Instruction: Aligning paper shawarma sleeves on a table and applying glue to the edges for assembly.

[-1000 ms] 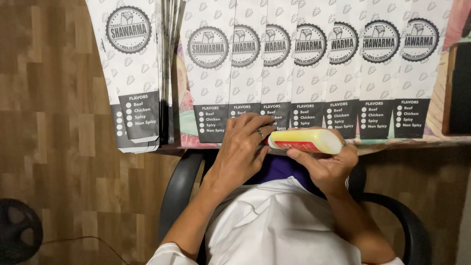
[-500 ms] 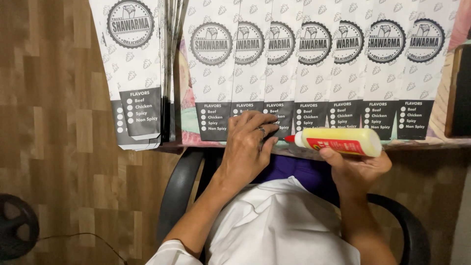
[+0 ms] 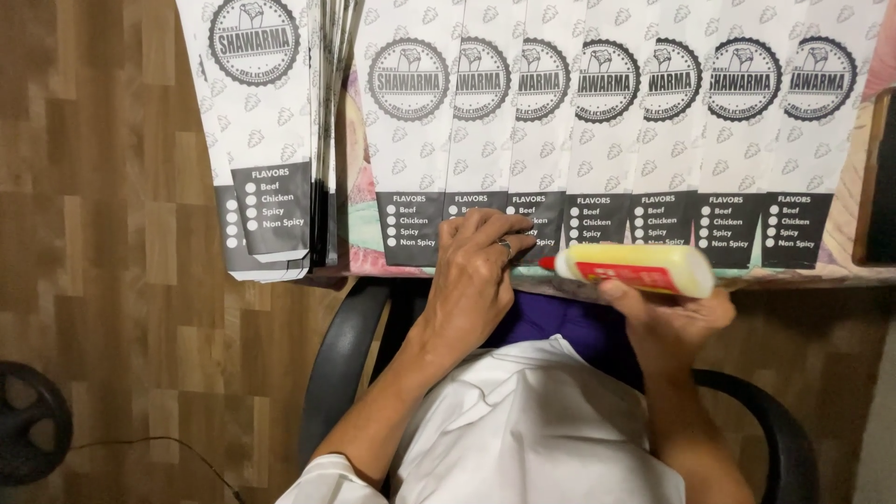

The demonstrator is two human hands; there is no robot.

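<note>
Nearest: white-clothed lap and black chair arm (image 3: 341, 364), seen from above.

Just beyond, right hand (image 3: 665, 322) wrapped from below around a yellowish glue bottle (image 3: 639, 270), held level along the near edge of the surface (image 3: 845, 273), red nozzle aimed left and almost meeting the left fingertips. Soft plastic by the look of it, light, likely to yield under a squeeze; best gripped round the mid-body as now, gently, so that nothing spurts from the tip. Smooth label, possibly slippery if smeared.

Left hand (image 3: 474, 271) lying palm-down, fingers bent, ring on one of them, pressing the dark lower edge of a paper sleeve in the fanned row of printed bags (image 3: 597, 140). Not gripping anything, only pinning. Thin, light, floppy paper; easily creased or shifted, and liable to stick wherever wet adhesive lands. Safest handled flat, by the bottom flap, one sheet at a time.

To the left, a separate stack of bags (image 3: 266, 121) overhanging the edge.

Farther out, wood-pattern floor (image 3: 112, 233) and a dark round object (image 3: 28, 420) at the lower left.
</note>
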